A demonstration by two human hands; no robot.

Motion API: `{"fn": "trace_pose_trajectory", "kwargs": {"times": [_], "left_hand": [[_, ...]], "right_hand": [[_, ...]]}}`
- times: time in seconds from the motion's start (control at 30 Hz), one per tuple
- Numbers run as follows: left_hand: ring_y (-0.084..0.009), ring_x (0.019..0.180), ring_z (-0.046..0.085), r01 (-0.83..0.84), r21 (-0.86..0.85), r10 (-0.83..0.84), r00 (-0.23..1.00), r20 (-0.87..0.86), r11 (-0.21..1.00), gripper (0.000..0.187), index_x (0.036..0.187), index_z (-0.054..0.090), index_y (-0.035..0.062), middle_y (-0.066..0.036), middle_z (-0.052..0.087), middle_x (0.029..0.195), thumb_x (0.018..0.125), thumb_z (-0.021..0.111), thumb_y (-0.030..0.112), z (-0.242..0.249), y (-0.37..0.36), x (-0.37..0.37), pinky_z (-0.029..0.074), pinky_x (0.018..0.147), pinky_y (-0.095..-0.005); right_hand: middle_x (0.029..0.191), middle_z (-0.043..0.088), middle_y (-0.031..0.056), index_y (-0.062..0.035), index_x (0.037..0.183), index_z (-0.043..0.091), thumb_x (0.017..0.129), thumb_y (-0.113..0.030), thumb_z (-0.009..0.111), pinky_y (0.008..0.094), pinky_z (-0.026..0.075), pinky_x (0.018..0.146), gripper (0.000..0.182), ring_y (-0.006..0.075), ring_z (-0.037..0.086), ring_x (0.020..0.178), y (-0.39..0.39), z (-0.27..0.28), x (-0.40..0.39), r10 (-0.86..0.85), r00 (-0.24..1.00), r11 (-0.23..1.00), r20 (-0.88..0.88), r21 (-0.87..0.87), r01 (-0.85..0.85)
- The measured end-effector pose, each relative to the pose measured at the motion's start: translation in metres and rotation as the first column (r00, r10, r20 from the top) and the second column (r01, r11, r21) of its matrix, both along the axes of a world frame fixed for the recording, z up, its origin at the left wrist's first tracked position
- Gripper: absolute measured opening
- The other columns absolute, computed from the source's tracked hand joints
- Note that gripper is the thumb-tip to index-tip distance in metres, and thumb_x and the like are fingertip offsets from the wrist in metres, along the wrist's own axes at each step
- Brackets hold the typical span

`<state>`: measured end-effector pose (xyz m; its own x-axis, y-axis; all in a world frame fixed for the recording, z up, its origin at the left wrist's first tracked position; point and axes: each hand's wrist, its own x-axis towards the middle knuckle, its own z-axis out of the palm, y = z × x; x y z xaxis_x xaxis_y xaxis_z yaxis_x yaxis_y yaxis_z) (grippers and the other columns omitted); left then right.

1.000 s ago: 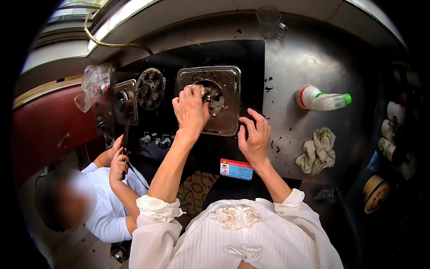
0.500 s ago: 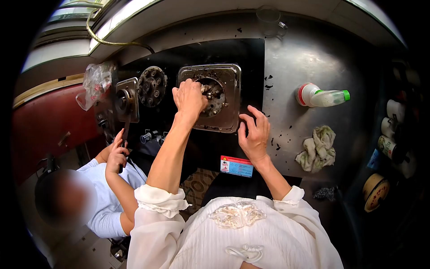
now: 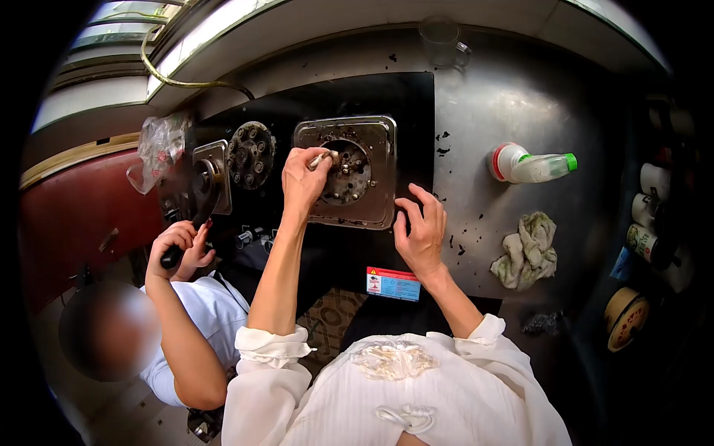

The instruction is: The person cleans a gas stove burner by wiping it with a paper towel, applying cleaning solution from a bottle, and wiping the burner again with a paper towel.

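My left hand (image 3: 303, 178) is over the left side of a square metal stove tray (image 3: 384, 171), its fingers pinched on a small pale piece (image 3: 321, 159). Beside those fingertips lies the round burner opening (image 3: 346, 178), dotted with dark crumbs and debris. At the tray's lower right edge my right hand (image 3: 422, 229) hovers with its fingers apart and curved, holding nothing. A round burner part (image 3: 251, 154) with holes lies left of the tray on the black stove top.
A person in a light shirt (image 3: 204, 316) at the left holds a black-handled tool (image 3: 172, 256) near another burner tray. On the steel counter are a bottle with green cap (image 3: 543, 166), a crumpled cloth (image 3: 526, 251) and a glass mug (image 3: 440, 41). A plastic bag (image 3: 160, 149) lies far left.
My left hand has shifted slightly left and down from the burner opening, and the pale piece now shows in its fingers. The other person's hands and tool have moved.
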<state>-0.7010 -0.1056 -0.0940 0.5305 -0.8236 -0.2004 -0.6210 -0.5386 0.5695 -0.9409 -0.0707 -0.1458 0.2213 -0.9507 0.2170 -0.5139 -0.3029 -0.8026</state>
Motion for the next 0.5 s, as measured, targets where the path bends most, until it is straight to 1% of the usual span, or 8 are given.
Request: {"fn": "trace_pose_trajectory", "kwargs": {"times": [0.03, 0.07, 0.13, 0.17, 0.2, 0.27, 0.47, 0.5], "left_hand": [[-0.0141, 0.093, 0.061, -0.021, -0.122, 0.012, 0.997, -0.075, 0.992, 0.017, 0.103, 0.077, 0.0061, -0.001, 0.066, 0.096, 0.091, 0.072, 0.017, 0.002, 0.008, 0.006, 0.046, 0.083, -0.0294], [-0.0107, 0.092, 0.061, -0.177, -0.057, 0.152, 0.943, -0.295, 0.983, 0.020, 0.110, 0.075, 0.0087, 0.003, 0.069, 0.097, 0.094, 0.072, 0.020, 0.010, 0.012, 0.016, 0.045, 0.082, -0.0300], [-0.0099, 0.086, 0.060, -0.461, 0.015, 0.397, 0.748, -0.531, 0.887, 0.024, 0.112, 0.074, 0.0053, 0.001, 0.069, 0.097, 0.092, 0.075, 0.018, 0.032, 0.015, 0.023, 0.048, 0.082, -0.0274], [-0.0077, 0.083, 0.061, -0.434, -0.046, 0.365, 0.807, -0.465, 0.900, 0.023, 0.114, 0.072, 0.0034, 0.001, 0.071, 0.095, 0.095, 0.072, 0.015, 0.038, 0.016, 0.022, 0.047, 0.080, -0.0239], [-0.0077, 0.083, 0.061, -0.441, -0.050, 0.371, 0.806, -0.461, 0.896, 0.023, 0.114, 0.072, 0.0034, 0.001, 0.071, 0.095, 0.095, 0.072, 0.015, 0.038, 0.018, 0.023, 0.047, 0.080, -0.0239], [-0.0068, 0.084, 0.062, -0.420, -0.187, 0.315, 0.852, -0.417, 0.888, 0.021, 0.112, 0.071, -0.0004, 0.000, 0.072, 0.095, 0.096, 0.071, 0.013, 0.035, 0.020, 0.022, 0.048, 0.078, -0.0220], [-0.0061, 0.082, 0.062, -0.403, -0.194, 0.299, 0.861, -0.411, 0.894, 0.019, 0.110, 0.070, -0.0023, -0.001, 0.071, 0.094, 0.097, 0.069, 0.012, 0.021, 0.019, 0.003, 0.048, 0.074, -0.0219], [-0.0057, 0.085, 0.062, -0.389, -0.190, 0.284, 0.863, -0.419, 0.901, 0.020, 0.110, 0.070, -0.0010, 0.000, 0.071, 0.095, 0.098, 0.069, 0.015, 0.018, 0.018, 0.003, 0.048, 0.074, -0.0223]], "right_hand": [[0.132, 0.059, 0.0068, -0.0092, 0.106, 0.069, 0.080, -0.001, 0.069, 0.0407, 0.045, 0.096, 0.028, 0.0280, 0.058, 0.119, 0.000, -0.001, 0.000, -0.008, 1.000, 1.000, 0.001, -0.006, 0.008], [0.132, 0.059, 0.0068, -0.0092, 0.106, 0.069, 0.080, -0.001, 0.069, 0.0407, 0.045, 0.096, 0.028, 0.0280, 0.058, 0.119, 0.001, 0.000, -0.001, -0.004, 1.000, 1.000, -0.004, 0.006, 0.004], [0.132, 0.059, 0.0068, -0.0092, 0.106, 0.069, 0.080, 0.000, 0.069, 0.0407, 0.045, 0.096, 0.028, 0.0281, 0.058, 0.119, -0.001, 0.002, 0.000, -0.010, 1.000, 1.000, 0.000, 0.005, 0.010], [0.131, 0.059, 0.0068, -0.0092, 0.106, 0.069, 0.080, 0.000, 0.069, 0.0408, 0.045, 0.096, 0.027, 0.0281, 0.057, 0.119, -0.001, 0.002, 0.000, -0.010, 1.000, 1.000, 0.001, -0.002, 0.010], [0.131, 0.059, 0.0068, -0.0092, 0.106, 0.069, 0.080, 0.000, 0.069, 0.0408, 0.045, 0.096, 0.027, 0.0281, 0.057, 0.119, -0.001, 0.002, 0.001, -0.003, 1.000, 1.000, 0.006, -0.003, 0.003], [0.131, 0.059, 0.0068, -0.0093, 0.106, 0.069, 0.080, 0.000, 0.069, 0.0410, 0.045, 0.096, 0.027, 0.0282, 0.057, 0.119, -0.001, 0.001, 0.001, -0.007, 1.000, 1.000, -0.004, -0.008, 0.007], [0.132, 0.059, 0.0072, -0.0095, 0.107, 0.069, 0.080, 0.000, 0.068, 0.0409, 0.044, 0.097, 0.028, 0.0285, 0.057, 0.120, 0.000, 0.002, 0.001, 0.009, 1.000, 1.000, -0.021, 0.004, -0.009], [0.133, 0.059, 0.0074, -0.0095, 0.107, 0.069, 0.080, 0.000, 0.068, 0.0410, 0.044, 0.097, 0.028, 0.0285, 0.056, 0.121, 0.000, 0.002, 0.000, 0.011, 1.000, 1.000, -0.024, 0.003, -0.011]]}}
